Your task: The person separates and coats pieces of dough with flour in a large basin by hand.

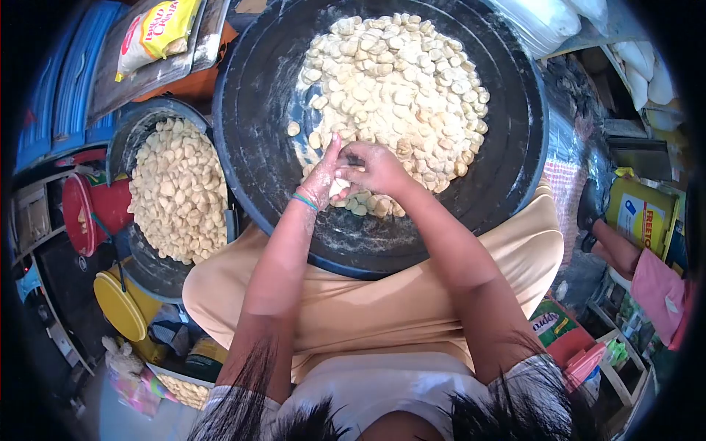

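A wide black basin [243, 110] rests over my crossed legs, with many round, flour-dusted dough pieces [434, 66] and loose pale crumbs heaped in it. Above the near left part of that heap my hands meet. My left hand [323, 180], thumb up and a green band at the wrist, holds a small pale dough piece [339, 187] against its palm. My right hand [375, 167] has its fingers curled at the same piece, touching it. Flour coats the fingers of both hands.
Left of the basin stands a second tub [158, 275] full of dough pieces [180, 191]. A yellow bread crumb bag [158, 33] lies on a board at upper left. Red [77, 213] and yellow [121, 305] buckets are at left. Another person's leg [618, 250] shows at right.
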Action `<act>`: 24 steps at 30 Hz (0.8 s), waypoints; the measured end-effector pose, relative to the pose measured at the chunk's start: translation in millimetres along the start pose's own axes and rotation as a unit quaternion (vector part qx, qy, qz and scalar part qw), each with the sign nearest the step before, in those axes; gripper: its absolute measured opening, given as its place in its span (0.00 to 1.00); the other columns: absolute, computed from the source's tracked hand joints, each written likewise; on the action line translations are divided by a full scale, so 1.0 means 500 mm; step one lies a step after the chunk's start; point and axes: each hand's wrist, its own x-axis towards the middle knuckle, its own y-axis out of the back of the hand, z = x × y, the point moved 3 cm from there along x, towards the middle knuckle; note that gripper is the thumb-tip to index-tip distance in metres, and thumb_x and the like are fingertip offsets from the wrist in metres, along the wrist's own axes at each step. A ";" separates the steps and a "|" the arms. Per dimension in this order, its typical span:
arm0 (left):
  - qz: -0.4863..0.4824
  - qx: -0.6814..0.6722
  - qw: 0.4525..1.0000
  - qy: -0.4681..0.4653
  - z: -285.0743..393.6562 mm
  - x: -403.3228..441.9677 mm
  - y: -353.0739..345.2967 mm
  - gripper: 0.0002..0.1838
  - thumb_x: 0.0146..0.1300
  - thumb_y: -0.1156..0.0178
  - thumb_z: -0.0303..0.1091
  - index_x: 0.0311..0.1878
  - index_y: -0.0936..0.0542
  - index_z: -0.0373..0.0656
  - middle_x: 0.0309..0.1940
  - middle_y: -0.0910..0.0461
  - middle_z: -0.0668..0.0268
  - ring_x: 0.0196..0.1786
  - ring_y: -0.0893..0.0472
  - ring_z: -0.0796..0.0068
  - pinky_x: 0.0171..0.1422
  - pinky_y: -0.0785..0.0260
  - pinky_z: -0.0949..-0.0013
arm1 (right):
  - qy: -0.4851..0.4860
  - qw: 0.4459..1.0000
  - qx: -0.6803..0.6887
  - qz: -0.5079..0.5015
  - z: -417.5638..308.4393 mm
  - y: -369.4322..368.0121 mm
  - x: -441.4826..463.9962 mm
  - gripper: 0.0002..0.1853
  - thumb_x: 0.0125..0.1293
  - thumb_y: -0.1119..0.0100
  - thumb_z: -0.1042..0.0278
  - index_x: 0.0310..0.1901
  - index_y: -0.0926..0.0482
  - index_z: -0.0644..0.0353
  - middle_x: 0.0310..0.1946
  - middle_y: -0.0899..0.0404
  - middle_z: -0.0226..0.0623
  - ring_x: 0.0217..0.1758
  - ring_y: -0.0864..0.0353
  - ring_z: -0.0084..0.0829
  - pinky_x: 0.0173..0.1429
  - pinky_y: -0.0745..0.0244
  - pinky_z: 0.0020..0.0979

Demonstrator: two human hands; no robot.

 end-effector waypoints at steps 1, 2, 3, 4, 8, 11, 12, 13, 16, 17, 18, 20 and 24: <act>0.027 -0.040 0.999 -0.025 0.000 0.004 0.007 0.47 0.56 0.63 0.80 0.58 0.32 0.43 0.37 0.27 0.64 0.17 0.31 0.81 0.13 0.45 0.78 | 0.086 0.995 0.010 0.046 -0.005 -0.005 0.003 0.20 0.59 0.35 0.65 0.51 0.24 0.63 0.44 0.22 0.41 0.46 0.22 0.29 0.50 0.27 0.32; 0.053 -0.079 0.994 -0.049 0.000 0.009 0.012 0.50 0.55 0.62 0.81 0.63 0.36 0.41 0.42 0.27 0.60 0.18 0.31 0.80 0.14 0.45 0.79 | 0.170 0.981 0.020 0.092 -0.003 -0.016 0.004 0.18 0.59 0.35 0.65 0.49 0.23 0.63 0.40 0.20 0.41 0.43 0.21 0.29 0.48 0.26 0.32; 0.079 -0.117 0.987 -0.074 0.000 0.014 0.019 0.54 0.54 0.62 0.81 0.68 0.40 0.39 0.46 0.27 0.56 0.18 0.31 0.79 0.14 0.46 0.79 | 0.253 0.957 0.030 0.138 -0.001 -0.023 0.003 0.17 0.59 0.35 0.64 0.47 0.22 0.63 0.37 0.19 0.41 0.40 0.19 0.29 0.46 0.25 0.32; 0.101 -0.088 0.989 -0.063 -0.006 0.017 0.028 0.54 0.55 0.61 0.81 0.68 0.41 0.39 0.46 0.27 0.56 0.19 0.31 0.80 0.14 0.46 0.78 | 0.157 0.980 0.041 0.111 0.024 -0.028 0.010 0.18 0.58 0.34 0.60 0.47 0.21 0.61 0.38 0.19 0.42 0.41 0.19 0.32 0.46 0.25 0.33; 0.073 0.119 0.989 -0.039 -0.030 0.063 0.102 0.50 0.57 0.53 0.75 0.67 0.37 0.37 0.55 0.29 0.55 0.38 0.24 0.70 0.38 0.31 0.70 | -0.149 0.987 -0.034 0.057 0.077 0.036 0.042 0.22 0.56 0.35 0.49 0.49 0.20 0.52 0.58 0.31 0.49 0.56 0.26 0.42 0.56 0.28 0.38; 0.134 0.364 0.913 -0.123 -0.063 0.113 0.140 0.40 0.57 0.44 0.67 0.59 0.25 0.41 0.60 0.31 0.55 0.68 0.38 0.59 0.73 0.51 0.59 | -0.101 0.964 -0.159 0.187 0.169 0.063 0.120 0.28 0.56 0.36 0.48 0.57 0.24 0.51 0.67 0.41 0.51 0.66 0.36 0.47 0.65 0.37 0.48; 0.160 0.399 0.897 -0.101 -0.049 0.098 0.135 0.41 0.55 0.44 0.68 0.60 0.26 0.42 0.63 0.35 0.53 0.71 0.44 0.57 0.72 0.54 0.54 | -0.111 0.939 -0.222 0.239 0.177 0.066 0.146 0.29 0.57 0.37 0.48 0.59 0.26 0.50 0.68 0.42 0.51 0.68 0.39 0.48 0.67 0.41 0.53; 0.184 0.435 0.878 -0.079 -0.019 0.069 0.113 0.42 0.53 0.44 0.69 0.61 0.26 0.44 0.67 0.40 0.52 0.74 0.50 0.55 0.72 0.56 0.48 | -0.121 0.905 -0.284 0.292 0.176 0.066 0.163 0.31 0.57 0.38 0.48 0.62 0.28 0.50 0.68 0.43 0.51 0.70 0.42 0.50 0.69 0.46 0.58; 0.350 0.614 0.697 -0.121 0.039 0.046 0.134 0.37 0.53 0.42 0.64 0.61 0.25 0.49 0.69 0.41 0.51 0.76 0.55 0.47 0.70 0.61 0.36 | -0.137 0.882 -0.410 0.186 0.126 -0.025 0.181 0.37 0.56 0.38 0.49 0.67 0.36 0.48 0.71 0.49 0.49 0.74 0.52 0.52 0.70 0.58 0.67; 0.412 0.637 0.621 -0.196 0.079 0.017 0.143 0.32 0.54 0.39 0.58 0.59 0.24 0.49 0.67 0.39 0.51 0.75 0.54 0.46 0.70 0.60 0.36 | -0.085 0.882 -0.455 0.089 0.112 -0.070 0.176 0.34 0.56 0.38 0.51 0.65 0.33 0.48 0.70 0.47 0.47 0.73 0.50 0.53 0.69 0.57 0.68; 0.471 0.627 0.563 -0.261 0.124 -0.013 0.149 0.29 0.54 0.36 0.53 0.56 0.24 0.48 0.66 0.38 0.51 0.75 0.54 0.47 0.69 0.58 0.36 | -0.031 0.869 -0.493 -0.010 0.107 -0.115 0.158 0.32 0.56 0.39 0.53 0.63 0.30 0.49 0.69 0.44 0.44 0.72 0.48 0.54 0.69 0.56 0.69; 0.535 0.635 0.475 -0.291 0.201 -0.071 0.174 0.27 0.53 0.35 0.48 0.55 0.24 0.48 0.65 0.37 0.53 0.73 0.48 0.48 0.68 0.52 0.42 | 0.073 0.869 -0.447 -0.198 0.114 -0.194 0.097 0.26 0.54 0.39 0.57 0.56 0.23 0.53 0.64 0.38 0.38 0.67 0.39 0.49 0.68 0.52 0.66; 0.510 0.713 0.406 -0.258 0.294 -0.126 0.231 0.32 0.52 0.32 0.40 0.62 0.30 0.53 0.62 0.35 0.53 0.67 0.35 0.51 0.62 0.38 0.49 | 0.088 0.971 -0.171 -0.141 0.103 -0.103 0.031 0.14 0.57 0.42 0.66 0.45 0.20 0.57 0.53 0.29 0.40 0.51 0.23 0.38 0.55 0.26 0.43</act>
